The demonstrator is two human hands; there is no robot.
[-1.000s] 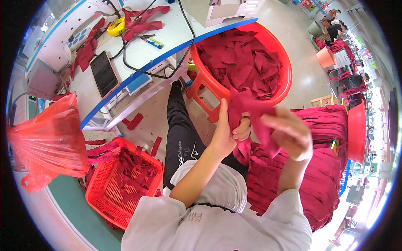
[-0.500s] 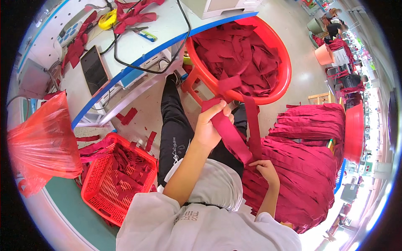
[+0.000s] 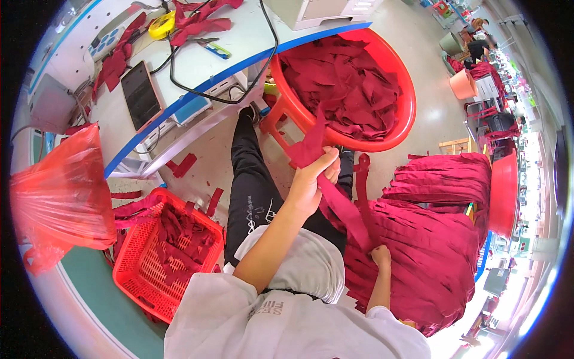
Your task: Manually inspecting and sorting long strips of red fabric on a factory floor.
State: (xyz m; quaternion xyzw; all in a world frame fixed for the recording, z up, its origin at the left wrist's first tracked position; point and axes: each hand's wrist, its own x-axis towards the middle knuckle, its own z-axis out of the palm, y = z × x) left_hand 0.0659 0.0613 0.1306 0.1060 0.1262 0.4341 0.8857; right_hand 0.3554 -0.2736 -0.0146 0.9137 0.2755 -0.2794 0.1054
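A long dark red fabric strip (image 3: 345, 214) stretches slantwise between my two hands, above my lap. My left hand (image 3: 307, 190) is closed around its upper part, and a loose end sticks up past the thumb toward the red basin (image 3: 408, 99). Lower and to the right, my right hand (image 3: 381, 256) is closed on the strip where it doubles back. From there a second length runs upward to a curled end. Cut pieces of the same fabric (image 3: 341, 78) fill the basin. Close by my right hand lies a large bundle of dark red strips (image 3: 427, 257).
On the left, a red plastic basket (image 3: 134, 263) holds fabric scraps, under a hanging red plastic bag (image 3: 63, 191). A white table (image 3: 203, 66) carries a phone (image 3: 142, 96), a yellow tape measure (image 3: 161, 27), a small cutter (image 3: 216, 50) and a black cable. People sit far right.
My right hand has moved down and to the right with the strip. My left hand has shifted slightly right, and the strip's upper end has swung upright. The far length has come away from the basin rim.
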